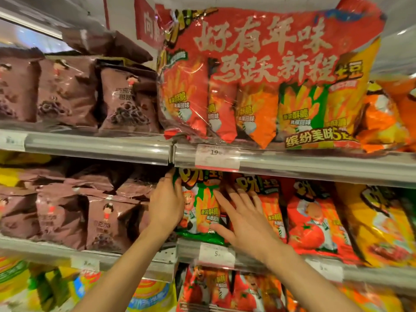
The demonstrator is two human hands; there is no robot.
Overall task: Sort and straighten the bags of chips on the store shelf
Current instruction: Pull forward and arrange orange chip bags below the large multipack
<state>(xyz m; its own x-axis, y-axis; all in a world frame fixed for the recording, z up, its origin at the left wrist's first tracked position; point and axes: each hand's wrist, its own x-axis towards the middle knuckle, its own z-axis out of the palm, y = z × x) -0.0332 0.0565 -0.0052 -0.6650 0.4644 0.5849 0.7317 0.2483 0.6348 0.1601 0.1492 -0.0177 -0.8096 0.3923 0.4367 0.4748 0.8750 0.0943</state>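
On the middle shelf, the green bag of chips [200,206] stands upright at the left end of its row, its bottom hanging slightly over the shelf rail [281,258]. The left hand [165,206] cups the bag's left edge, fingers curled round it, squeezed against the brown bags [108,219] beside it. The right hand [245,219] lies flat, fingers spread and straight, across the bag's right side and the orange bag [272,210] touching it. Little room remains above, under the upper rail [315,165]. A big red multipack [270,75] stands overhead.
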